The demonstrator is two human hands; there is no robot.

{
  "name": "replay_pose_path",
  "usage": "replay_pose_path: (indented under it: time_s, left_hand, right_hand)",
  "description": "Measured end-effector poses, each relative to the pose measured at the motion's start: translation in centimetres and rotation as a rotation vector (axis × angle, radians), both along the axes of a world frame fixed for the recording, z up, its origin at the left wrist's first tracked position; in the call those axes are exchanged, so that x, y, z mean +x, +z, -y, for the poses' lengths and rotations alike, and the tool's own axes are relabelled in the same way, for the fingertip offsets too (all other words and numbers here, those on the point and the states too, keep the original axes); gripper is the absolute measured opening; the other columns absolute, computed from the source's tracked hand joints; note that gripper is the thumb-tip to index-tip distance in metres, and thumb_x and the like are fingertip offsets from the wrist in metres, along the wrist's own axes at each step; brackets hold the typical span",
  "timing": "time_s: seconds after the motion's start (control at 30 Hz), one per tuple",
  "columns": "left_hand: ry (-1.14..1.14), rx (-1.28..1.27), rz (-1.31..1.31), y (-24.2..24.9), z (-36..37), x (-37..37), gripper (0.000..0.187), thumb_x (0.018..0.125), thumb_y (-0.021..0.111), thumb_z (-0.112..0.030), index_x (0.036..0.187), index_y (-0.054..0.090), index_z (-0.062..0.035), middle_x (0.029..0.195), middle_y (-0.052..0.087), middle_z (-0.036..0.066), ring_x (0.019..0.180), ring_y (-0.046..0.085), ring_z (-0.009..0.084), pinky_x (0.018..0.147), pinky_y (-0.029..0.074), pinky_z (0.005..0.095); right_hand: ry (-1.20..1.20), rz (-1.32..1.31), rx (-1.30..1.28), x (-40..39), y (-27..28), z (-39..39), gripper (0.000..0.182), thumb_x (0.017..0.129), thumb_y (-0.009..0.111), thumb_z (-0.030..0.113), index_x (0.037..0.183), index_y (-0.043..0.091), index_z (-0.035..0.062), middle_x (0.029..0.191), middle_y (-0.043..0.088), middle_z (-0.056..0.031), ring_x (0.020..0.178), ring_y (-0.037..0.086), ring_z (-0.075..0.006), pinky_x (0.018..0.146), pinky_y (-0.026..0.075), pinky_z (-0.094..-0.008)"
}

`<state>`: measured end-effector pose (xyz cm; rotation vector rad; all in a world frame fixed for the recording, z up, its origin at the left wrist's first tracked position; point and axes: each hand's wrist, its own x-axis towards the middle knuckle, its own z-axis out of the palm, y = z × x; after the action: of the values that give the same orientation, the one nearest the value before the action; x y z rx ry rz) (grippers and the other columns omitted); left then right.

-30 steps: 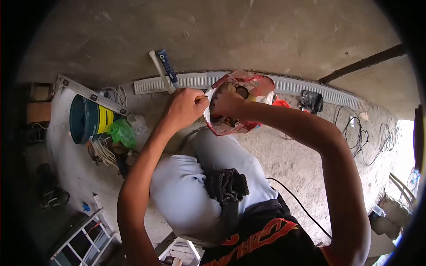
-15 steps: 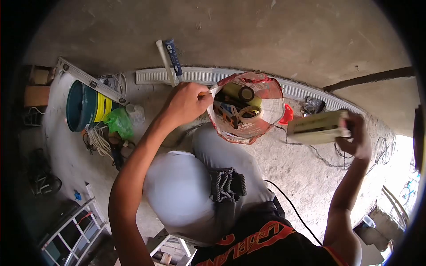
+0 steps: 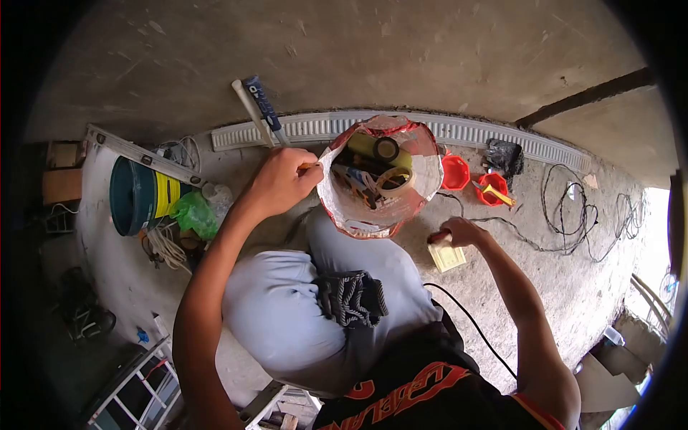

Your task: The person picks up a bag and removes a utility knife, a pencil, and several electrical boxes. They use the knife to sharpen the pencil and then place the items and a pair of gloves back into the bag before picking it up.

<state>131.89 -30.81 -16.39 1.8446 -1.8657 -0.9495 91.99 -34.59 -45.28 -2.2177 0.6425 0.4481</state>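
My left hand [image 3: 290, 178] is closed on the left rim of a red and white bag [image 3: 430, 172]. Inside the open bag lie a roll of tape [image 3: 394, 182], a dark-cored green roll [image 3: 385, 148] and some tools. To the right of the bag, low over the floor, my right hand [image 3: 461, 233] grips a pale yellowish box [image 3: 447, 257] by its upper end. Two red containers [image 3: 454, 173] sit behind that hand, one with a yellow-handled tool [image 3: 496, 193] across it.
A white radiator [image 3: 301, 127] runs along the wall, with two long handles [image 3: 262, 104] leaning near it. Black cable [image 3: 566, 215] coils on the right floor. At left are a dark green bucket [image 3: 132, 195], a green bag [image 3: 193, 213] and a stepladder [image 3: 136, 390].
My right hand has moved left and down with the box, from the far right to near the bag, uncovering the red containers. My left hand still holds the rim.
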Motion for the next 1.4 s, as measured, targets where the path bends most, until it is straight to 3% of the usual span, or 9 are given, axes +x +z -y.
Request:
replay_pose_path:
  time_s: [0.1,0.23,0.3,0.37,0.5,0.9,1.0,1.17,1.4]
  left_hand:
    - [-0.003,-0.034,-0.010,-0.4,0.0,0.4,0.027,0.080,0.053,-0.014,0.066,0.044,0.0061,0.056,0.036,0.015,0.050,0.033,0.0152,0.049,0.032,0.0337]
    - [-0.012,-0.008,0.011,-0.3,-0.1,0.3,0.026,0.080,0.053,-0.014,0.067,0.045,0.0059,0.057,0.037,0.016,0.050,0.033,0.0164,0.049,0.033,0.0341]
    - [-0.016,-0.015,-0.007,-0.5,0.1,0.2,0.024,0.079,0.054,-0.014,0.068,0.047,0.0058,0.058,0.040,0.017,0.050,0.036,0.0174,0.050,0.034,0.0338]
    - [-0.021,-0.043,-0.041,-0.9,0.3,0.0,0.022,0.078,0.054,-0.014,0.070,0.050,0.0058,0.059,0.043,0.018,0.050,0.041,0.0185,0.050,0.036,0.0334]
    - [-0.062,-0.075,0.022,-0.9,0.4,0.0,0.021,0.078,0.055,-0.014,0.070,0.052,0.0057,0.059,0.045,0.018,0.049,0.044,0.0198,0.051,0.037,0.0335]
    - [0.000,-0.105,0.058,-0.4,1.0,0.1,0.025,0.075,0.056,-0.015,0.064,0.048,0.0069,0.055,0.042,0.022,0.045,0.041,0.0256,0.049,0.035,0.0371]
    - [0.012,-0.079,0.149,-0.3,1.3,0.0,0.025,0.071,0.058,-0.016,0.061,0.053,0.0055,0.058,0.051,0.023,0.054,0.054,0.0372,0.054,0.042,0.0406]
    - [0.074,-0.222,0.153,0.0,1.6,-0.6,0.019,0.073,0.058,-0.015,0.066,0.052,0.0019,0.058,0.053,0.019,0.055,0.053,0.0333,0.054,0.041,0.0418]
    - [0.016,-0.137,0.411,-0.5,2.6,-0.9,0.024,0.077,0.056,-0.021,0.068,0.056,0.0009,0.065,0.057,0.022,0.064,0.057,0.0389,0.059,0.045,0.0454]
  right_hand:
    - [0.065,-0.054,-0.492,2.6,7.2,-0.3,0.034,0.060,0.063,0.004,0.094,0.064,0.0069,0.087,0.064,-0.0137,0.086,0.061,-0.0294,0.079,0.048,-0.0372]
    - [-0.126,0.425,0.332,9.5,26.9,2.1,0.018,0.071,0.056,0.003,0.088,0.063,0.0008,0.081,0.065,-0.0149,0.080,0.063,-0.0313,0.073,0.049,-0.0407]
    - [-0.148,0.683,-0.052,12.8,29.2,2.1,0.014,0.072,0.055,0.000,0.084,0.063,0.0006,0.078,0.064,-0.0147,0.073,0.063,-0.0313,0.070,0.049,-0.0395]
    - [-0.037,0.497,-0.371,17.2,26.2,4.3,0.013,0.069,0.060,0.000,0.081,0.062,-0.0003,0.078,0.064,-0.0150,0.073,0.062,-0.0317,0.070,0.049,-0.0379]
    - [0.129,0.244,-0.289,23.4,11.2,9.2,0.022,0.077,0.057,0.016,0.092,0.061,-0.0002,0.084,0.063,-0.0189,0.087,0.062,-0.0321,0.081,0.047,-0.0389]
    - [-0.051,0.522,-0.225,23.8,9.4,8.7,0.033,0.073,0.059,0.019,0.098,0.055,-0.0026,0.091,0.062,-0.0196,0.089,0.061,-0.0322,0.078,0.048,-0.0406]
    - [-0.119,0.537,-0.126,23.6,8.9,7.8,0.035,0.073,0.059,0.019,0.099,0.055,-0.0028,0.092,0.062,-0.0198,0.088,0.061,-0.0325,0.077,0.048,-0.0410]
    - [-0.136,0.595,-0.300,25.1,15.6,2.6,0.035,0.068,0.053,0.014,0.099,0.055,-0.0030,0.090,0.060,-0.0268,0.087,0.060,-0.0376,0.079,0.047,-0.0446]
    - [0.008,0.323,0.109,24.2,11.8,1.7,0.030,0.075,0.051,0.016,0.097,0.056,-0.0040,0.089,0.060,-0.0271,0.088,0.057,-0.0416,0.079,0.044,-0.0465]
